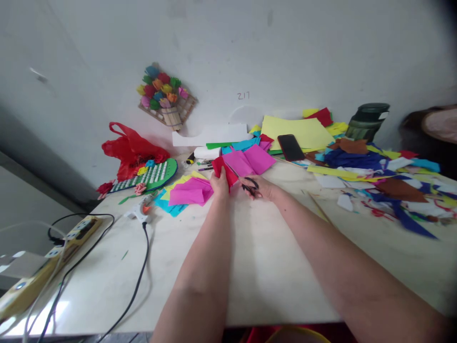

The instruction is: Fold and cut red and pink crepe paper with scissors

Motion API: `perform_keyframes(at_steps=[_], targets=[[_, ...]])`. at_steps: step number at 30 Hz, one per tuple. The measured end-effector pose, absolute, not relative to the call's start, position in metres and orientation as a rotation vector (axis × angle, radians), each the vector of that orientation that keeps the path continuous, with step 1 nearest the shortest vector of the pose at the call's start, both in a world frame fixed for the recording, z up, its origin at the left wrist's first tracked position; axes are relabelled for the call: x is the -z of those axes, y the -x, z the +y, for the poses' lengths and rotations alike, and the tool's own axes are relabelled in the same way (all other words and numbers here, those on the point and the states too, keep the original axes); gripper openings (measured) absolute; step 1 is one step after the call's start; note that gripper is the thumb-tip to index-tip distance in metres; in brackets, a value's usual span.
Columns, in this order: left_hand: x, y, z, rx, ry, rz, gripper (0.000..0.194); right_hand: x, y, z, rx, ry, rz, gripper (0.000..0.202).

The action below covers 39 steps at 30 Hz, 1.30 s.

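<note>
My left hand [220,183] is closed on a piece of red paper [231,175], thumb on top. In my right hand [262,186] is a pair of scissors [251,186] with black handles, its blades pointing left toward the red paper. Whether the blades are around the paper or only beside it I cannot tell. Just behind the hands lie folded pink sheets [255,159]. To the left of my left hand is a stack of pink paper [191,192] over yellow and blue sheets.
A glue gun [141,208] with a black cord lies at left, near a power strip [76,233] and a red plastic bag [130,150]. Behind are a phone [290,147] and yellow paper [298,129]. Colourful scraps [403,189] and a dark green bottle [367,121] occupy the right.
</note>
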<state>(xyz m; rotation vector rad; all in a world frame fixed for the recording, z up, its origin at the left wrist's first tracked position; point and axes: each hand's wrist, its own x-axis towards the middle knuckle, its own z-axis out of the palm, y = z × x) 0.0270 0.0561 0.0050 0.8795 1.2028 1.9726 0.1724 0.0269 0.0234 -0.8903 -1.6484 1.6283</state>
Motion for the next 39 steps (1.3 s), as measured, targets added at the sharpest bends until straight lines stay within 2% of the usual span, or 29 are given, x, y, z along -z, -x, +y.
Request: perform_keyframes(at_steps=[39], targets=[[-0.0001, -0.0248, 0.0614, -1.994, -0.879, 1.248, 0.034, -0.0227, -0.1635, 0.0243, -1.582, 0.912, -1.515, 0.029]])
